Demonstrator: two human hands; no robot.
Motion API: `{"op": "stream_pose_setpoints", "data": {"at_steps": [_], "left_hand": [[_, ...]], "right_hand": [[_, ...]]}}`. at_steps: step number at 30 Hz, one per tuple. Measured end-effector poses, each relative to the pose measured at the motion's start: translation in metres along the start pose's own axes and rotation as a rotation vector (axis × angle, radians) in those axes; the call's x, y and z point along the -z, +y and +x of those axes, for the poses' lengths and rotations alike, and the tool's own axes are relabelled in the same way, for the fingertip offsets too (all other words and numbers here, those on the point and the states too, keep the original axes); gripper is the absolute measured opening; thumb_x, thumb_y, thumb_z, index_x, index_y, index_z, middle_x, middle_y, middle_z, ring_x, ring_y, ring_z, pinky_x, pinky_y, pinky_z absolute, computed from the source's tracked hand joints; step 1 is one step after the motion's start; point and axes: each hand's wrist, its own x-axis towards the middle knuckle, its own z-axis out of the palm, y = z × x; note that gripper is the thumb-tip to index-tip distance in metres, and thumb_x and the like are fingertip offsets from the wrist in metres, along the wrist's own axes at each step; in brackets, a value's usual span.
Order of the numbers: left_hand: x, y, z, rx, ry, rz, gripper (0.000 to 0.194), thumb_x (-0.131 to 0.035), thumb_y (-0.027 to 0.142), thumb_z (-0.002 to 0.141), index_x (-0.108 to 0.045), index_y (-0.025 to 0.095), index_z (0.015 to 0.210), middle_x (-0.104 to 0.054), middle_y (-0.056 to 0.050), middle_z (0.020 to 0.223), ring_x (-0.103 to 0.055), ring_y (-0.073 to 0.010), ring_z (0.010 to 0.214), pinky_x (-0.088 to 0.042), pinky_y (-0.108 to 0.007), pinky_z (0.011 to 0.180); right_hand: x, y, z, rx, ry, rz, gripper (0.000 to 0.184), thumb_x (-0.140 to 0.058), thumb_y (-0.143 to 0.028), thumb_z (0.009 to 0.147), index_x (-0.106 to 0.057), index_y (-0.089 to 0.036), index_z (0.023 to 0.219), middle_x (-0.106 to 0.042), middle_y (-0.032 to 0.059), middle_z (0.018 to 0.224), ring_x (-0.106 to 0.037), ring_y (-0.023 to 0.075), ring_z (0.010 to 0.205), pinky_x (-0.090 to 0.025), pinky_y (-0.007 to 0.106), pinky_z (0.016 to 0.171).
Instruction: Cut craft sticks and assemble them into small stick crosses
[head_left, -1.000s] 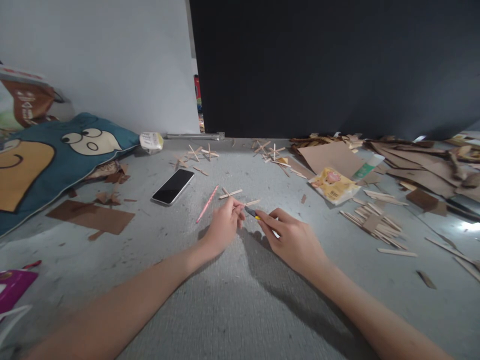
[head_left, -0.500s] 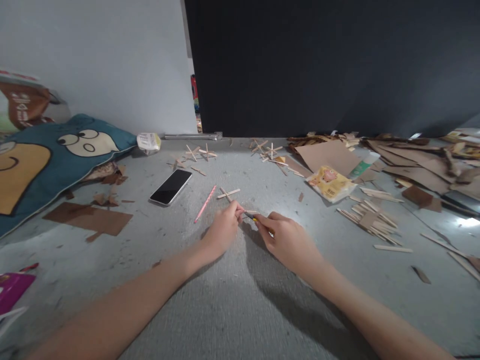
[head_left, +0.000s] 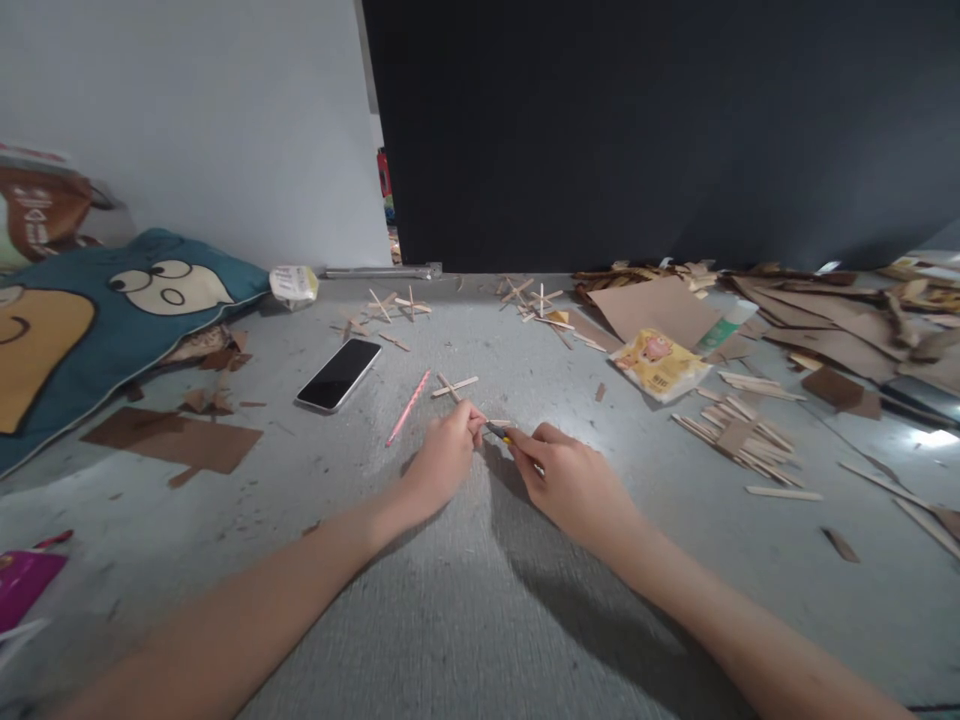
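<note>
My left hand [head_left: 448,450] is closed, pinching a wooden craft stick [head_left: 450,390] near the middle of the floor. A second craft stick [head_left: 466,382] crosses it just beyond my fingers. In my right hand [head_left: 574,480] is a small grey and yellow utility knife [head_left: 496,430], its front end pointing left and meeting the stick by my left fingertips. A short pale piece lies just behind the knife. My fingers hide the exact contact. Left of my left hand lies a pink spiral-patterned stick [head_left: 409,408].
A phone [head_left: 340,375] and a blue cartoon cushion [head_left: 142,310] lie to the left, with brown cardboard [head_left: 172,437]. Crossed sticks [head_left: 397,305] lie farther back. To the right are a yellow packet [head_left: 660,365], a glue tube [head_left: 727,328] and a stick pile [head_left: 739,440].
Both hands keep nearly the same hold and place. The whole view has shifted very slightly; the knife stays at the stick.
</note>
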Motion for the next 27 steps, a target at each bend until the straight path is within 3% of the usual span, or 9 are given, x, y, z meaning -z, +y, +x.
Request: {"op": "stream_pose_setpoints", "data": {"at_steps": [5,9,14,17,20,24,27], "left_hand": [[0.001,-0.002,0.003,0.089,0.062,-0.087,0.027,-0.043,0.023,0.101,-0.049,0.022,0.074,-0.059,0.002,0.063,-0.053,-0.014,0.055,-0.037,-0.027,0.058],[0.002,-0.008,0.009,0.16,0.068,-0.307,0.027,-0.047,0.035,0.1,-0.051,0.021,0.077,-0.06,0.002,0.061,-0.053,-0.0122,0.046,-0.039,-0.025,0.051],[0.004,-0.006,0.01,0.12,-0.054,-0.479,0.025,-0.057,0.038,0.096,-0.055,0.019,0.079,-0.062,0.001,0.063,-0.053,-0.01,0.043,-0.039,-0.023,0.047],[0.004,-0.002,0.009,0.108,-0.156,-0.558,0.029,-0.064,0.044,0.092,-0.056,0.019,0.081,-0.062,0.002,0.06,-0.052,-0.0094,0.04,-0.038,-0.023,0.044],[0.005,0.001,0.01,0.134,-0.172,-0.695,0.037,-0.073,0.052,0.085,-0.058,0.018,0.083,-0.063,0.001,0.062,-0.054,-0.0097,0.042,-0.036,-0.022,0.043],[-0.001,0.009,0.008,0.17,-0.084,-0.904,0.045,-0.082,0.054,0.077,-0.065,0.016,0.093,-0.061,0.002,0.065,-0.055,-0.0106,0.052,-0.039,-0.024,0.05],[-0.009,0.013,0.002,0.159,-0.068,-0.88,0.047,-0.082,0.056,0.076,-0.07,0.014,0.094,-0.059,0.002,0.064,-0.053,-0.0113,0.057,-0.039,-0.025,0.055]], "right_hand": [[0.002,-0.001,-0.005,0.014,-0.017,-0.032,0.029,-0.047,-0.029,0.105,-0.075,-0.026,0.109,-0.067,0.0042,0.08,-0.052,0.0136,0.053,-0.018,0.029,0.052],[0.003,0.005,-0.002,0.005,0.094,0.088,0.032,-0.045,-0.035,0.106,-0.075,-0.024,0.108,-0.07,0.0059,0.083,-0.061,0.0171,0.061,-0.028,0.029,0.054],[-0.002,0.019,0.01,-0.077,0.236,0.235,0.033,-0.052,-0.045,0.101,-0.07,-0.02,0.113,-0.076,0.011,0.097,-0.069,0.023,0.077,-0.041,0.03,0.064],[-0.008,0.024,0.016,-0.108,0.178,0.33,0.026,-0.055,-0.042,0.098,-0.067,-0.021,0.089,-0.071,0.0057,0.077,-0.061,0.0189,0.065,-0.038,0.029,0.061],[-0.01,0.021,0.018,-0.122,0.145,0.499,0.033,-0.054,-0.043,0.097,-0.054,-0.022,0.071,-0.056,-0.0013,0.06,-0.048,0.0145,0.054,-0.034,0.027,0.055],[-0.007,0.007,0.018,-0.144,0.164,0.743,0.037,-0.055,-0.048,0.095,-0.048,-0.023,0.068,-0.045,-0.0044,0.056,-0.043,0.0131,0.054,-0.033,0.025,0.052],[-0.007,0.0,0.017,-0.124,0.132,0.861,0.037,-0.053,-0.052,0.096,-0.056,-0.022,0.074,-0.046,-0.0046,0.056,-0.043,0.0132,0.052,-0.035,0.025,0.051]]}}
